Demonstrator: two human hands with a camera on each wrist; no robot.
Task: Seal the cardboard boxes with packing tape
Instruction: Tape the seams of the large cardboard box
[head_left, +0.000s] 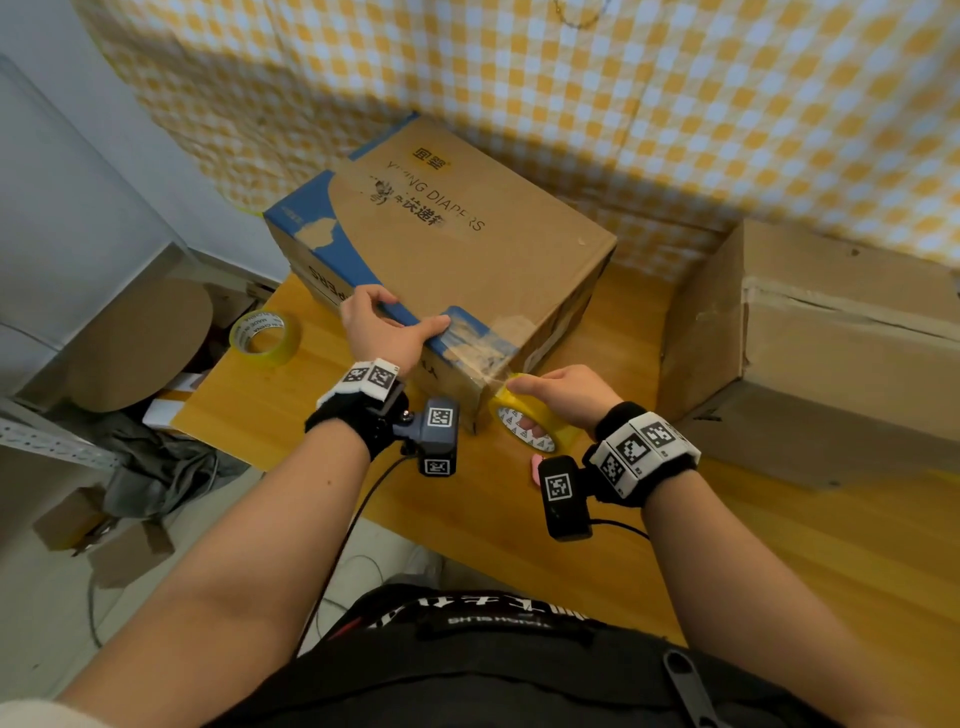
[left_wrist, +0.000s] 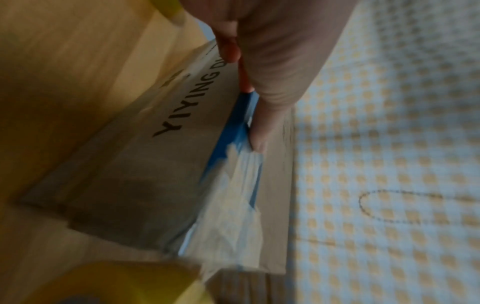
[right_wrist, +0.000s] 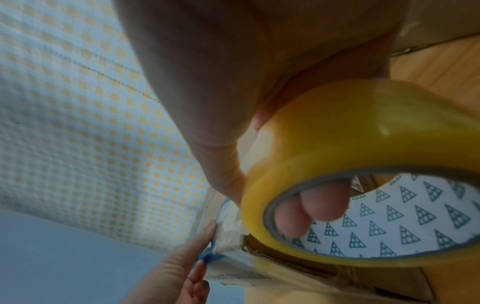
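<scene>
A brown diaper box (head_left: 467, 249) with a blue band lies on the wooden table (head_left: 727, 545). My left hand (head_left: 400, 327) rests on its near top edge, the thumb stretched along the blue band and pressing wrinkled clear tape (head_left: 483, 343); the left wrist view shows that thumb (left_wrist: 259, 123) flat on the tape (left_wrist: 233, 205). My right hand (head_left: 540, 397) grips a yellow tape roll (head_left: 535, 421) at the box's near right corner, fingers (right_wrist: 311, 209) through the core of the roll (right_wrist: 363, 144). Tape runs from the roll onto the box edge.
A second tape roll (head_left: 265, 335) lies on the table's left end. A plain cardboard box (head_left: 831, 364) stands at the right. Behind hangs a yellow checked cloth (head_left: 623, 104). A small pink thing (head_left: 536, 465) lies under the right wrist. Clutter covers the floor at left.
</scene>
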